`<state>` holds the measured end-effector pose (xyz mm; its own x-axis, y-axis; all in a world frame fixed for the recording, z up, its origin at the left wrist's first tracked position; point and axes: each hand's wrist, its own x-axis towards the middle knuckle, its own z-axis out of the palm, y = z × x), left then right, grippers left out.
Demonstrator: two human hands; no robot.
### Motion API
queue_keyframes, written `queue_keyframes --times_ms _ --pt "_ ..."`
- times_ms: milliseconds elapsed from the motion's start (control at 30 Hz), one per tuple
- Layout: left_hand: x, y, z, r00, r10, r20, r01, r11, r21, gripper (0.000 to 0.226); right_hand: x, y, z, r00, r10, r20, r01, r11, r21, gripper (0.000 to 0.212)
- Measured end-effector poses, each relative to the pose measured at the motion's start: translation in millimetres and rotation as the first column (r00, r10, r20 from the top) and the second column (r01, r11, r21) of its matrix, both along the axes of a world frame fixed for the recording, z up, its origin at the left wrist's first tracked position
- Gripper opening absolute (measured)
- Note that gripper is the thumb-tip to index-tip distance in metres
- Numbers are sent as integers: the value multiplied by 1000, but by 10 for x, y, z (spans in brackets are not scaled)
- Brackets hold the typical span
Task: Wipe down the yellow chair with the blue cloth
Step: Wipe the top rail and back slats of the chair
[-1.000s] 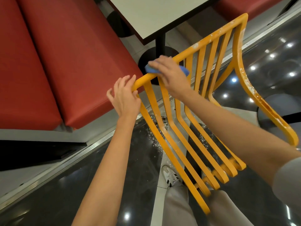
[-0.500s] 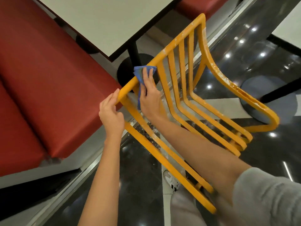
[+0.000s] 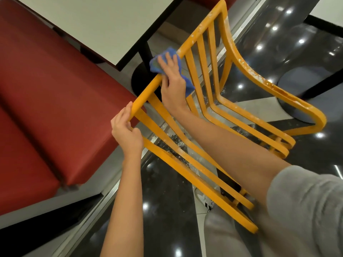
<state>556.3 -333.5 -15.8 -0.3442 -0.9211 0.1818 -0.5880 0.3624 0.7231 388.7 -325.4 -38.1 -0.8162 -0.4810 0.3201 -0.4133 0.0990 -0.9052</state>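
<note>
Chair (image 3: pixel 204 75) tilted. Left hand (image 3: pixel 128 134) grips corner of top rail. Right hand (image 3: pixel 171 82) presses cloth (image 3: pixel 157 62) against rail, just beyond left hand. Risk: white specks further along remain; one-handed hold may slip, chair twists.

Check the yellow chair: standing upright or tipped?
Tipped. The yellow chair leans back toward the person, its top rail held by the left hand; whether its feet touch the floor is unclear.
</note>
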Motion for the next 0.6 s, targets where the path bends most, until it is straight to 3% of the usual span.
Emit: queue_keyframes --times_ms 67,167,233,300,367,433,500,600 --pt "10 0 17 1000 -16 -12 16 1000 -7 80 64 163 -139 993 95 -69 -94 995 13 46" --pt "20 -3 36 1000 -22 -20 22 1000 -9 79 -149 46 -83 999 -25 35 23 997 79 41" --pt "17 -8 35 1000 -13 -15 13 1000 22 79 -130 -95 8 1000 -2 -30 7 988 153 34" --pt "38 -24 45 1000 -11 -4 11 998 62 77 74 -79 5 958 177 -224 -136 973 189 30" --pt "103 -78 36 999 -51 5 50 996 70 70 283 151 -120 843 408 -350 -341 909 240 37" --pt "219 -161 23 995 -90 -40 93 992 84 58 222 362 -193 747 507 -431 -412 861 297 46" --pt "357 -214 10 993 -65 -97 76 991 110 46 63 365 -150 807 443 -391 -357 892 276 44" --pt "472 -168 3 991 -14 -133 39 981 191 41 139 272 -59 969 195 -153 -174 975 141 41"
